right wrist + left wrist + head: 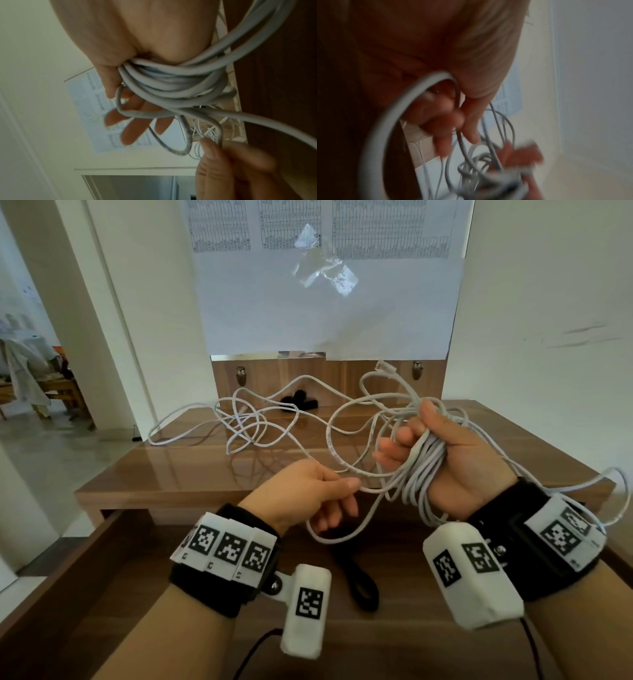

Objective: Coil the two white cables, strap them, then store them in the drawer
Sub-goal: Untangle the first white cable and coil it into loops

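Observation:
My right hand [407, 440] holds a coil of white cable [423, 470] across the palm, thumb clamped over it; the right wrist view shows the coil [171, 83] bunched at the base of the thumb, with the fingers [132, 129] nearly straight. My left hand [344, 491] pinches a loose strand of the same cable between thumb and forefinger, just left of the coil. A loop of that strand [385, 121] curves round the left palm. The second white cable [246, 422] lies tangled on the wooden table [171, 470]. The drawer [102, 542] stands open beneath both hands.
A black strap [359, 580] lies in the drawer. More black straps [301, 402] sit at the table's back edge by the wall. One plug end [385, 368] of the held cable sticks up behind the coil. A doorway opens at the left.

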Demonstrator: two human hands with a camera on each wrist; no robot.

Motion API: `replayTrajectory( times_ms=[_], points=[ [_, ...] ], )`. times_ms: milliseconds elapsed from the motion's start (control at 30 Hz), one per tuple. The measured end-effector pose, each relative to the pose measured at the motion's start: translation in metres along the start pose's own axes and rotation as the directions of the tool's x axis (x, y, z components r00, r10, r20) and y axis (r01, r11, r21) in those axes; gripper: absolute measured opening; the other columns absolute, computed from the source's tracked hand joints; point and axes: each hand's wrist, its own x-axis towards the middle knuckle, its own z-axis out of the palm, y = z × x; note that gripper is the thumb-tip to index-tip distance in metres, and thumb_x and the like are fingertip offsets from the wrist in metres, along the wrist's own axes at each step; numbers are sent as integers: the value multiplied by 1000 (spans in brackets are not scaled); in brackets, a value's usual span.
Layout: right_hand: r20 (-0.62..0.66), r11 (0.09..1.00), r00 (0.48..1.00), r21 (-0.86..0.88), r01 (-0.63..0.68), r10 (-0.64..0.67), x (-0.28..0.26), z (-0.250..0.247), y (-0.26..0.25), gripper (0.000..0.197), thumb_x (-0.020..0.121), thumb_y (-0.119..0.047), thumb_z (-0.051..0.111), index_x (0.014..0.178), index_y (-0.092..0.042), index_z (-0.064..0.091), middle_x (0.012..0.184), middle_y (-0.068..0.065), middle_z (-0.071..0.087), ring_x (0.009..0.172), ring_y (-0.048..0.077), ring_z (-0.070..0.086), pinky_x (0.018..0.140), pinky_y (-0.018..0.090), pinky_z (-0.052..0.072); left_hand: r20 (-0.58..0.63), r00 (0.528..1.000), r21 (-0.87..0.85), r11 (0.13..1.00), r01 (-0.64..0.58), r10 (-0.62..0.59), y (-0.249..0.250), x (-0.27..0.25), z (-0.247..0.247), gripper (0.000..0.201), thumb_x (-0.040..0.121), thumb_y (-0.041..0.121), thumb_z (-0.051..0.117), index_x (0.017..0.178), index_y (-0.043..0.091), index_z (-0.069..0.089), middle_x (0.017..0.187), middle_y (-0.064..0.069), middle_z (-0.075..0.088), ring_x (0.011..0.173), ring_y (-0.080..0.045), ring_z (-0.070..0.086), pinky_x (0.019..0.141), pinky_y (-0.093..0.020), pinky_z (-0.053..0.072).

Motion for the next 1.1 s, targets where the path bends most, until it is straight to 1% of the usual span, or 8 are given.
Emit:
replayTrajectory(
  times_ms=[167, 267, 400, 600, 767, 867, 1000, 1100],
  points=[
    [-20, 999, 1000, 39, 15, -14, 2, -4, -5, 36, 94, -37, 47, 64, -17, 46, 45, -7, 37, 38, 9, 37, 54, 26, 49, 1, 984, -553, 820, -149, 179, -2, 0, -19, 38, 90, 33, 60, 58, 16, 51, 40, 6, 34, 43, -13, 35, 67, -31, 36],
    [-128, 987, 984, -111, 113, -127, 5, -8, -1, 37, 98, -35, 44, 66, -15, 44, 45, -5, 38, 38, 11, 37, 53, 24, 49, 14, 977, -851, 516, -100, 213, 4, -2, -20, 26, 93, 24, 51, 71, 13, 59, 40, 9, 36, 44, -10, 45, 82, -31, 48],
    [-201, 951, 952, -253, 177, -231, 8, -9, 7, 38, 98, -34, 46, 66, -14, 47, 46, -2, 39, 39, 13, 38, 55, 27, 48, -55, 976, -921, 366, -131, 210, 8, -1, -13, 40, 91, 20, 44, 114, -5, 65, 59, 3, 56, 55, -12, 57, 79, -32, 55],
    [-7, 822, 966, -527, 215, -257, 8, -9, 23, 35, 90, -35, 54, 67, -10, 54, 48, 4, 43, 41, 18, 41, 50, 29, 45, -112, 971, -884, 425, -195, 212, 12, 5, 7, 55, 88, 15, 32, 134, -11, 48, 136, -27, 56, 128, -37, 53, 108, -51, 43],
    [159, 748, 978, -630, 206, -135, 6, -3, 33, 45, 79, -29, 69, 95, 12, 59, 54, 17, 43, 41, 19, 40, 41, 27, 37, 21, 948, -886, 445, -130, 318, 12, 1, 16, 75, 84, 36, 45, 140, -12, 35, 137, -32, 40, 128, -45, 37, 117, -60, 20],
    [171, 620, 979, -757, 204, -113, 2, -1, 36, 48, 74, -27, 76, 90, 15, 59, 55, 25, 48, 40, 24, 42, 40, 25, 38, 51, 937, -830, 536, -153, 346, 15, -1, 25, 71, 93, 45, 37, 147, -2, 33, 149, -26, 40, 133, -41, 42, 111, -50, 35],
    [74, 490, 992, -864, 113, -98, -1, 3, 38, 26, 81, -20, 74, 67, -1, 62, 45, 6, 54, 39, 18, 49, 44, 25, 44, 8, 948, -620, 746, -244, 317, 12, -2, 26, 62, 97, 45, 36, 135, -1, 50, 127, -24, 61, 109, -36, 59, 92, -45, 49],
    [40, 568, 997, -820, 72, -68, 0, 5, 38, 23, 85, -10, 67, 64, -4, 62, 46, 9, 53, 41, 24, 50, 53, 37, 48, -199, 922, -203, 906, -372, 333, 17, -6, 26, 53, 99, 42, 46, 83, -1, 72, 69, -14, 71, 65, -20, 69, 67, -26, 54]
  ],
)
